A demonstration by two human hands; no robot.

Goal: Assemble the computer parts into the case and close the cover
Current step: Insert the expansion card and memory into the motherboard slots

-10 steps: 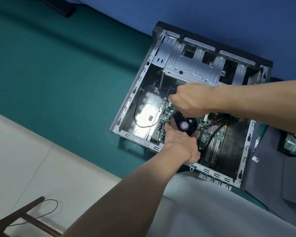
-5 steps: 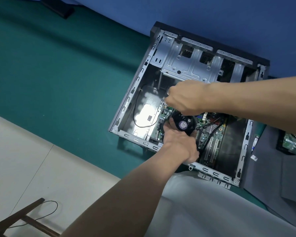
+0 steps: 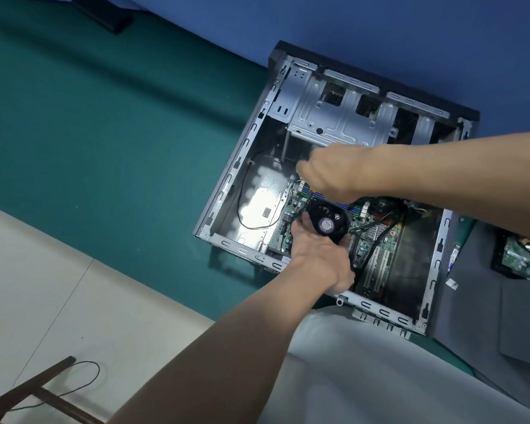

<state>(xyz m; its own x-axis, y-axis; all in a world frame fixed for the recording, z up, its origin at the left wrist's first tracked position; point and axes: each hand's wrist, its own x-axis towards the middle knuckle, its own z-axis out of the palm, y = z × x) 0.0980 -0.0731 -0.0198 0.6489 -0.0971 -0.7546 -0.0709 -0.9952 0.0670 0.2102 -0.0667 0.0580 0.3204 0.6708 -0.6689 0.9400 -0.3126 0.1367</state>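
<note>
Open grey case [image 3: 231, 179] lies flat; black round fan [image 3: 326, 223] sits over green motherboard [image 3: 377, 240].

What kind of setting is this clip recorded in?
Likely an indoor repair or training bench: an open computer case lies on a green cloth, a loose circuit board sits beside it, with pale floor tiles below.

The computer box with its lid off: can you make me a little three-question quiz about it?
1. True or false: the cover is already on the case.
2. Which hand holds the round black fan? A left, B right.
3. What green part lies under the fan?

Key: 1 false, the inside shows. 2 A, the left hand grips it; the right hand is above. 3 The motherboard.
</note>
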